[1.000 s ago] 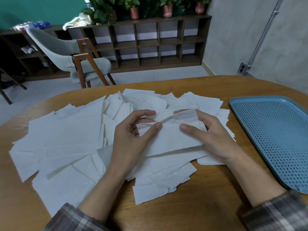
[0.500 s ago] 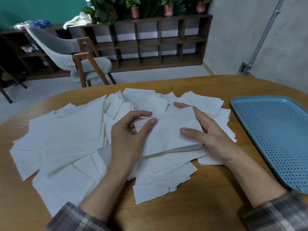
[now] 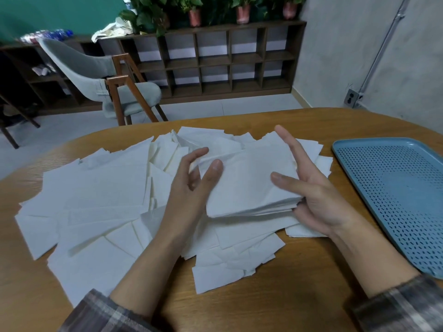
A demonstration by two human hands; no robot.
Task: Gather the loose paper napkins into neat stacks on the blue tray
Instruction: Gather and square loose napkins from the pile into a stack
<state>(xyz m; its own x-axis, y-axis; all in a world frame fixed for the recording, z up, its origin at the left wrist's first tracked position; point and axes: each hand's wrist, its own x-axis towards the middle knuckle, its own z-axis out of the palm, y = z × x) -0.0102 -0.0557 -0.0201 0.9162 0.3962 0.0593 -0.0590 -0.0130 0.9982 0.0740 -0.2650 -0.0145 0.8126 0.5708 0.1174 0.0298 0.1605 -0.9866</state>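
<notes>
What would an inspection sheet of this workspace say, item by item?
Surface: wooden table, curved edge.
Job's things: stack of napkins held over the loose napkins; tray at the right, no napkins on its visible part.
Clutter: nothing seen.
Hands: left hand, thumb touches the stack's left edge, fingers loosely curled; right hand holds the stack, thumb on top, fingers beneath.
Cables: pipe runs down the wall to a socket box.
Surroundings: chair, shelf with plants on top.
</notes>
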